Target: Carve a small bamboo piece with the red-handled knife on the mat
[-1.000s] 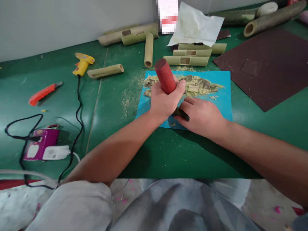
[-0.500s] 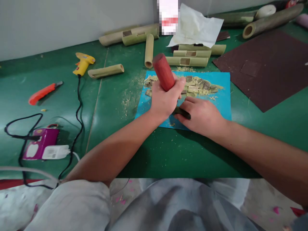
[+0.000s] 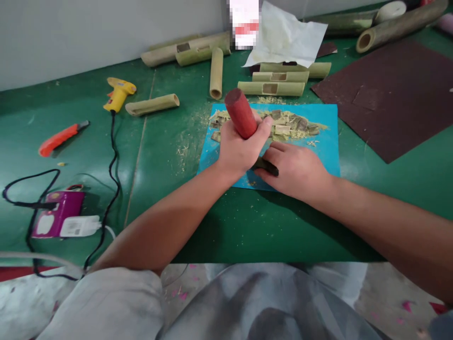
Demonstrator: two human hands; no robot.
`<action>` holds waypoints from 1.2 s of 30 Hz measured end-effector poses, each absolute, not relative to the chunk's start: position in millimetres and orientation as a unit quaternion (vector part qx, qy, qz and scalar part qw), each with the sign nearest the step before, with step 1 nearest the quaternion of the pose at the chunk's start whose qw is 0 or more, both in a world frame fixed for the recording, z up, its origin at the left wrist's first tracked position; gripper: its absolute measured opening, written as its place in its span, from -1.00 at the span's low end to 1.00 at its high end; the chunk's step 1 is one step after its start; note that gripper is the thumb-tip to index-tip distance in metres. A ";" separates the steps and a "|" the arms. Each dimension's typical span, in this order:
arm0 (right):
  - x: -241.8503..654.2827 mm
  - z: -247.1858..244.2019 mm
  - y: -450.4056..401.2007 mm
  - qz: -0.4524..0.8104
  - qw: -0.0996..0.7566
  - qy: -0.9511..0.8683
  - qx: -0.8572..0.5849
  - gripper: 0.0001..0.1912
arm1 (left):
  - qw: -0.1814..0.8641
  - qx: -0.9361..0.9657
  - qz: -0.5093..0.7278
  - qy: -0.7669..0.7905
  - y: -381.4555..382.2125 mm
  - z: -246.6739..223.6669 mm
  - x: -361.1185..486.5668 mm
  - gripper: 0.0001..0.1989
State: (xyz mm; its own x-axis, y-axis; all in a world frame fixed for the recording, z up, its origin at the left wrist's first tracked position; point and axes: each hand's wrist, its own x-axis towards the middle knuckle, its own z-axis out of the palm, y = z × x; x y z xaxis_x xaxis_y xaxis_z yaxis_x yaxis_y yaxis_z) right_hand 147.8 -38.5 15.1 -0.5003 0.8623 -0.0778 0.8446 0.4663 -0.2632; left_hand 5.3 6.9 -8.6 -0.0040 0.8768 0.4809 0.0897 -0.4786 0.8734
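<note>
My left hand (image 3: 239, 151) is closed around a thick red cylindrical handle (image 3: 241, 113), which leans up and away to the left. The working end of this red-handled tool is hidden under my hand. Close beside it, my right hand (image 3: 297, 165) has its fingers curled on a dark, narrow piece (image 3: 266, 166) that looks like bamboo. Its far end disappears between the hands. Both hands are over a blue sheet (image 3: 327, 141). Beyond them on that sheet lies a heap of pale shavings and small bamboo chips (image 3: 283, 128).
Several cut bamboo tubes (image 3: 271, 89) lie at the back, some with square openings. A dark brown board (image 3: 385, 104) is at the right, and a white paper (image 3: 286, 38) behind. Leftward are a yellow glue gun (image 3: 118, 92), an orange utility knife (image 3: 63, 138) and a purple box (image 3: 60, 215) with cables.
The top of the red handle has dipped slightly toward me, with my left hand still around it. My right hand keeps nearly the same place. The whole view has shifted a little.
</note>
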 end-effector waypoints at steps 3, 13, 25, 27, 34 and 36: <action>148.1 15.2 -39.6 0.118 0.028 -0.857 -0.501 -0.72 | 0.328 0.622 0.595 0.388 8.8 -10.4 3.6 -0.55; 148.6 14.2 -38.0 0.138 0.040 -0.859 -0.492 -0.72 | 0.326 0.633 0.586 0.386 5.6 -8.7 6.5 -0.48; 149.0 16.9 -37.8 0.151 0.048 -0.846 -0.509 -0.79 | 0.446 0.538 0.595 0.397 3.7 -2.2 11.2 -0.54; 149.9 17.3 -37.0 0.143 0.040 -0.846 -0.513 -0.79 | 0.433 0.529 0.600 0.416 3.5 -0.8 11.6 -0.54; 149.8 14.3 -40.4 0.111 0.027 -0.857 -0.503 -0.74 | 0.367 0.586 0.594 0.412 4.7 -1.2 11.6 -0.54; 149.6 13.8 -40.5 0.108 0.031 -0.858 -0.502 -0.74 | 0.360 0.599 0.592 0.402 3.1 -2.0 10.4 -0.55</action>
